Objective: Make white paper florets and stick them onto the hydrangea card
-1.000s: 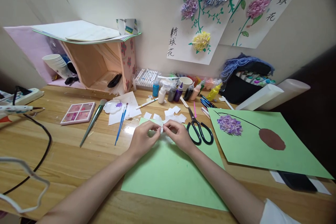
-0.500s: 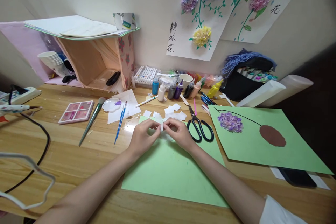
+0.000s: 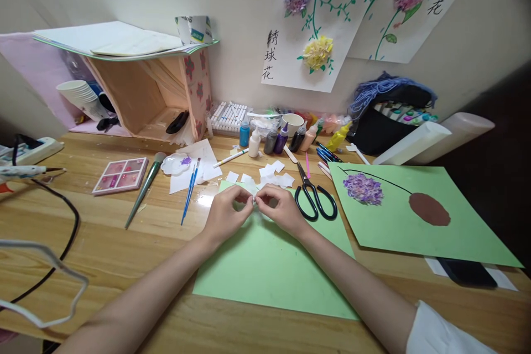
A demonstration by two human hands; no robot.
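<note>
My left hand (image 3: 227,213) and my right hand (image 3: 280,207) meet over the far edge of a green paper sheet (image 3: 269,268). Both pinch one small white paper piece (image 3: 254,199) between thumbs and fingertips, and most of it is hidden by the fingers. Several loose white paper squares (image 3: 271,177) lie just beyond my hands. Black scissors (image 3: 314,199) rest right of my right hand.
A second green sheet (image 3: 418,221) with a purple flower and a brown oval lies at the right. Paint bottles (image 3: 276,141), a paint palette (image 3: 176,165), blue brushes (image 3: 189,191), a large brush (image 3: 145,191) and a pink makeup palette (image 3: 120,175) sit behind. A black cable (image 3: 62,232) crosses the left side.
The view drifted slightly. My fingers have drawn closer together around the small white piece; the hands stay in the same place over the green sheet.
</note>
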